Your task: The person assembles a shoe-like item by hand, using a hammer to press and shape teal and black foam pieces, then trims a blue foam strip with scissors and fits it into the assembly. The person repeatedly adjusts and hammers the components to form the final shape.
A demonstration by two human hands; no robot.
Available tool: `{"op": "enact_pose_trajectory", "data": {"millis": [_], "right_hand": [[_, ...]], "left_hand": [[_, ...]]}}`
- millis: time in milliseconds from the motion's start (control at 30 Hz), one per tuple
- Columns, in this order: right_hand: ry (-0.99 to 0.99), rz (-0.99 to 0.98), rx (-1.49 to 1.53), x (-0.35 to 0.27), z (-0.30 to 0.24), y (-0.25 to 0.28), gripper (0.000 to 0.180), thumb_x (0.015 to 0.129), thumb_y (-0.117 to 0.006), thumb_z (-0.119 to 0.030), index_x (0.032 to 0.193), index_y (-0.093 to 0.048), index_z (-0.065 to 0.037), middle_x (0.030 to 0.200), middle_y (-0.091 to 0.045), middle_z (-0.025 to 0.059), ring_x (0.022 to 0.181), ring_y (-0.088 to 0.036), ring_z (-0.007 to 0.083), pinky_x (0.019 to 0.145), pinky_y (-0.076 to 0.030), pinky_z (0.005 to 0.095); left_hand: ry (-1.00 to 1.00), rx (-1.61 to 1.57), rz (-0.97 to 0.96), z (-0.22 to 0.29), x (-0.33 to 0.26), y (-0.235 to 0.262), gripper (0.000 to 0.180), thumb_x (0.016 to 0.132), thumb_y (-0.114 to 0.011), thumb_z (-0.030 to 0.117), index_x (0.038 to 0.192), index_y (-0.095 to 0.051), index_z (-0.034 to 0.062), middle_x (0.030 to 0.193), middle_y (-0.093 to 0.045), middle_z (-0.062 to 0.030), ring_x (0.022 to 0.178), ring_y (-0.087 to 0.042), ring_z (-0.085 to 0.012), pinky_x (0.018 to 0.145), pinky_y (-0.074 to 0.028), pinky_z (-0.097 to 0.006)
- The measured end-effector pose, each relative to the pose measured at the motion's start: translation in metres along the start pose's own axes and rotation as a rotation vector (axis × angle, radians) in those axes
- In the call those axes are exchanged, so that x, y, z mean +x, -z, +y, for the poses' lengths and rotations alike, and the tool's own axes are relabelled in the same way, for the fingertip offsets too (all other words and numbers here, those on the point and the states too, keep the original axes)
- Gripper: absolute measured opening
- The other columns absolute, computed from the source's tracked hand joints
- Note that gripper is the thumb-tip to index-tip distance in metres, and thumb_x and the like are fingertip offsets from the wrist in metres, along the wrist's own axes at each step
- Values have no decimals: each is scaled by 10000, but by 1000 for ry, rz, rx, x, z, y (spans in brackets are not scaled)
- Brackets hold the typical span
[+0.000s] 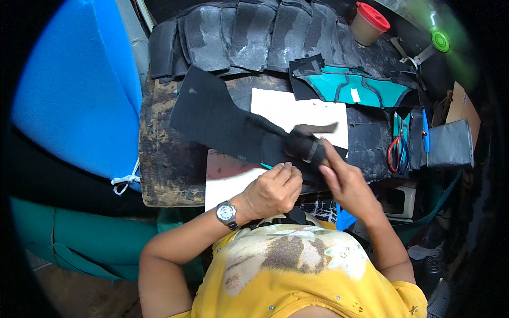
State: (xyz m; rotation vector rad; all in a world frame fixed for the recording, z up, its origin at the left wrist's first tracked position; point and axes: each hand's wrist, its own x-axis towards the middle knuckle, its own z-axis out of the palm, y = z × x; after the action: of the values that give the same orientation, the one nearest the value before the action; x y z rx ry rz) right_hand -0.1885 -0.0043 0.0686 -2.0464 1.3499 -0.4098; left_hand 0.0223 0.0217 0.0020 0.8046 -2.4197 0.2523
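Head view shows the left hand (274,186), a silver wristwatch (227,213) on its wrist, curled into a loose fist with the fingertips pressed down on the near edge of a long black fabric piece with a flared end (222,123). Just to its right, the right hand (344,177) clamps thumb and fingers on the rolled, narrow end of that same fabric, which stretches away up and left across a white sheet (297,112) on the worn dark worktable (164,175). Beyond the right hand lies a teal and black stitched panel (360,87); farther out sits a row of grey-black foam pieces (249,34). Off to the right rest 1 pair of red-handled scissors (395,151). Far right-up stands a beige cup with a red lid (368,22).
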Motion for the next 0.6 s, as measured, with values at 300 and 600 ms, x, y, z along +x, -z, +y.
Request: {"op": "enact_pose_trajectory", "data": {"millis": [300, 600], "right_hand": [[-25, 11, 51, -1, 8, 4, 565, 1007, -577, -122, 1532, -369, -84, 956, -677, 259, 880, -653, 486, 779, -534, 450], [-9, 204, 149, -53, 35, 37, 574, 1011, -574, -88, 1543, -365, -40, 974, -712, 198, 799, -676, 240, 774, -527, 342]], "left_hand": [[89, -50, 18, 1, 2, 3, 220, 757, -654, 55, 936, -719, -55, 962, -709, -175, 925, -715, -289, 830, -597, -370], [393, -199, -26, -4, -3, 23, 205, 778, -766, 202, 873, -707, 30, 1029, -627, -114, 1074, -605, -267, 1063, -339, -522]]}}
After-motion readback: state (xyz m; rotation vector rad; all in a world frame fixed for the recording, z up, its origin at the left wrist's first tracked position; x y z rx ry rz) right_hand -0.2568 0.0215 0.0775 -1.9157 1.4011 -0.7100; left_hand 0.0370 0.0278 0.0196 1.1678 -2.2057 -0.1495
